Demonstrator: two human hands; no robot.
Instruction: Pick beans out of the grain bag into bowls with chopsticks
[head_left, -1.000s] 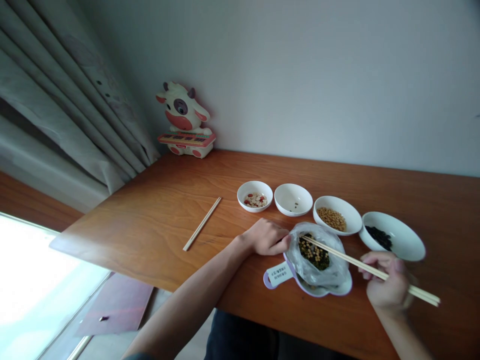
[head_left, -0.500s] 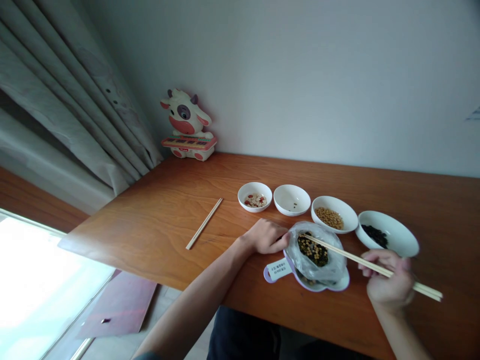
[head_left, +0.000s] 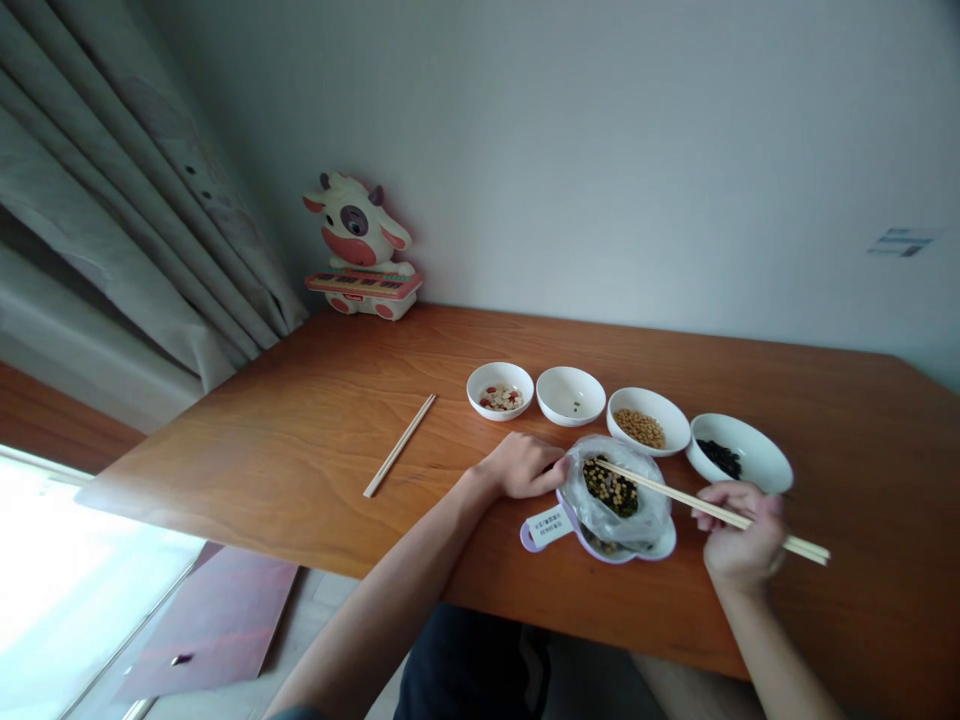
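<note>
**Chopsticks (head_left: 664, 489) in the bag's mouth, a hand at its rim**

The right hand (head_left: 742, 535), between three and four o'clock of the plastic bag (head_left: 646, 520), has its grip firmly around the chopsticks. It holds them well back from the tips, probably so the long reach lets the fingers sit outside the bag. The tips enter the mouth from the right and meet the dark mix (head_left: 615, 498) with yellow beans near its eleven o'clock edge.

The left hand (head_left: 521, 465), past nine o'clock, touches the bag's rim; whether that grip pinches or merely presses I cannot tell. Either way, it seems to steady the bag.

The bag lies on a lilac-edged dish (head_left: 666, 543), perhaps to catch spills; its labelled handle (head_left: 547, 526) points to eight o'clock.

Beyond, four bowls arc within easy reach: red and pale pieces (head_left: 502, 374) at ten, a few small bits (head_left: 566, 386) at eleven, yellow beans (head_left: 670, 416) at one, dark strips (head_left: 763, 462) towards three.

Farther out on the worktop (head_left: 300, 440), spare chopsticks (head_left: 400, 447) lie past nine, seemingly aside from the work, and a cow toy (head_left: 364, 240) stands towards eleven.
</note>
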